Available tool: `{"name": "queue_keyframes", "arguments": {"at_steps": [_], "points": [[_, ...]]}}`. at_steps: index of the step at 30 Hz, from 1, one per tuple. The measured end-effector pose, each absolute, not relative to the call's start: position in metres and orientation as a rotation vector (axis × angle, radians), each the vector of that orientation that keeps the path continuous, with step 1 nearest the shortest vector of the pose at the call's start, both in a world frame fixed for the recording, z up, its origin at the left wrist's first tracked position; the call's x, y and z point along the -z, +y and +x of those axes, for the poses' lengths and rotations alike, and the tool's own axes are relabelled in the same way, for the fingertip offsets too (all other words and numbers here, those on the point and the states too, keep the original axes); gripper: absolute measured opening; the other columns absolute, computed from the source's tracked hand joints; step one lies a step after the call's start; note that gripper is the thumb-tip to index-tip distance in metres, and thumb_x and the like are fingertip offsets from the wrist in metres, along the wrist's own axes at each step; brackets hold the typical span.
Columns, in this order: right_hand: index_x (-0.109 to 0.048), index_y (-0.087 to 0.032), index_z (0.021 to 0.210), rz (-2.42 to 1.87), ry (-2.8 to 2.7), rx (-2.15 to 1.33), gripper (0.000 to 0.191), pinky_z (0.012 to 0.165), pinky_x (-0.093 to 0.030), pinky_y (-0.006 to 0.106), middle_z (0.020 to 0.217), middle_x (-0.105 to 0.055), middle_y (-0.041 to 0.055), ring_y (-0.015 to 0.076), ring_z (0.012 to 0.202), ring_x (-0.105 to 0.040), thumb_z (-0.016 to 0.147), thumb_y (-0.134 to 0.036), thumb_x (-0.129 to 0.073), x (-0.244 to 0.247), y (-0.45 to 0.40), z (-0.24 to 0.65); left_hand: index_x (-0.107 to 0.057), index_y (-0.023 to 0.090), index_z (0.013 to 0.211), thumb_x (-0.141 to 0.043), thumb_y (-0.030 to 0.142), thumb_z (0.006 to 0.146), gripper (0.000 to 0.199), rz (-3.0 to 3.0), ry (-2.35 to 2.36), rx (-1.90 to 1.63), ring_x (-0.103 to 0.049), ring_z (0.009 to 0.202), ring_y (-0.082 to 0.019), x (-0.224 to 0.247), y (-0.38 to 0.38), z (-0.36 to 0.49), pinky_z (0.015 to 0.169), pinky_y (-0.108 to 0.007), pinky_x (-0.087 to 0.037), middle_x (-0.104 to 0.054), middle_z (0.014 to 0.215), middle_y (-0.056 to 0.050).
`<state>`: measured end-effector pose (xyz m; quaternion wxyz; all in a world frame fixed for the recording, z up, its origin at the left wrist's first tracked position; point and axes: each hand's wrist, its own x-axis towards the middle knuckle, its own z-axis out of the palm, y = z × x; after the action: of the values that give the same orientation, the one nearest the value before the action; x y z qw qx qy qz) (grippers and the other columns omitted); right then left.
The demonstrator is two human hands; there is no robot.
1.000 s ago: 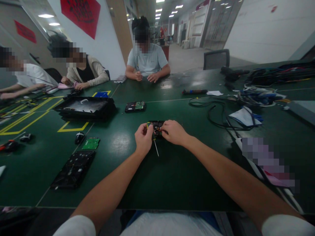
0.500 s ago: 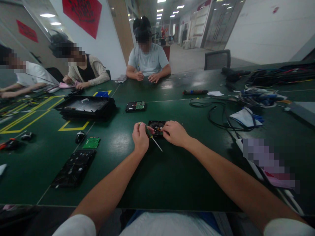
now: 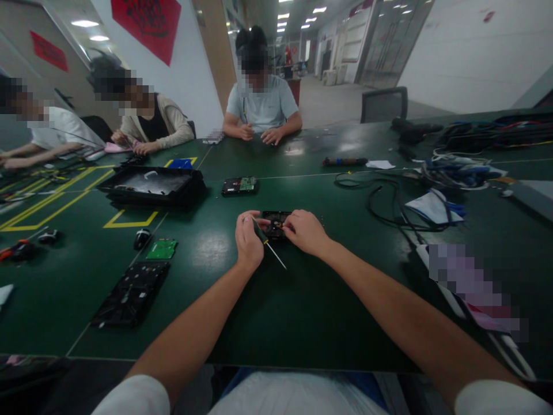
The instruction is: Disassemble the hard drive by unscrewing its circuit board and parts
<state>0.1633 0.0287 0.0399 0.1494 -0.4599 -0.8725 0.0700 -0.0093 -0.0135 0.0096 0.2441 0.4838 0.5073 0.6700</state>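
In front of me a black hard drive (image 3: 275,225) lies flat on the green table, its inner side up. My left hand (image 3: 249,239) is closed around a screwdriver (image 3: 275,254), whose shaft slants down to the right, its tip clear of the drive. The fingers of that hand reach the drive's left edge. From the right, my right hand (image 3: 306,231) bends over the drive with its fingertips pinched near a small orange part (image 3: 283,228). Whether anything is between those fingertips is too small to make out.
To the left lie a green circuit board (image 3: 161,249) and another hard drive (image 3: 132,294). Stacked black trays (image 3: 153,190) and a hard drive (image 3: 239,185) stand farther back. Black cables (image 3: 389,216) and a white cloth (image 3: 433,207) are at right. Three people sit across the table.
My left fingers have straightened somewhat toward the drive while the screwdriver stays in that hand. My right fingertips have shifted slightly over the drive. The whole view has moved a little.
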Motion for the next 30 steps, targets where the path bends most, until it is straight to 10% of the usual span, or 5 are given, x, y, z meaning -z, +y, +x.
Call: {"name": "queue_keyframes", "arguments": {"at_steps": [11,22,30], "points": [[-0.077,-0.014,0.110,-1.245,-2.247,-0.236,0.024,0.096,-0.049,0.040,0.114,-0.071,0.0151,0.0279,0.111,-0.063,0.101,-0.022,-0.056,-0.030,0.031,0.175,-0.046,0.025,0.096,-0.032,0.052,0.110,0.034,1.282,1.285,-1.801,-0.067,0.051,-0.015,-0.012,-0.018,-0.004,0.054,-0.029,-0.052,-0.069,0.069,0.003],[-0.067,-0.018,0.121,-1.197,-1.986,-0.374,0.027,0.110,-0.052,0.054,0.134,-0.062,0.0199,0.0325,0.128,-0.061,0.101,-0.031,-0.054,0.002,0.029,0.208,-0.053,0.024,0.120,-0.055,0.059,0.105,0.037,1.554,1.336,-2.038,-0.069,0.080,-0.016,-0.017,-0.021,-0.005,0.081,-0.033,-0.057,-0.066,0.097,-0.002],[-0.060,-0.020,0.138,-1.180,-2.270,-0.500,0.057,0.124,-0.038,0.064,0.166,-0.032,0.0214,0.0412,0.158,-0.032,0.092,-0.051,-0.076,0.003,0.016,0.209,-0.045,0.026,0.141,-0.063,0.047,0.104,0.046,1.630,1.234,-1.968,-0.079,0.092,-0.019,-0.015,-0.017,-0.012,0.089,-0.037,-0.063,-0.074,0.117,-0.009]]}}
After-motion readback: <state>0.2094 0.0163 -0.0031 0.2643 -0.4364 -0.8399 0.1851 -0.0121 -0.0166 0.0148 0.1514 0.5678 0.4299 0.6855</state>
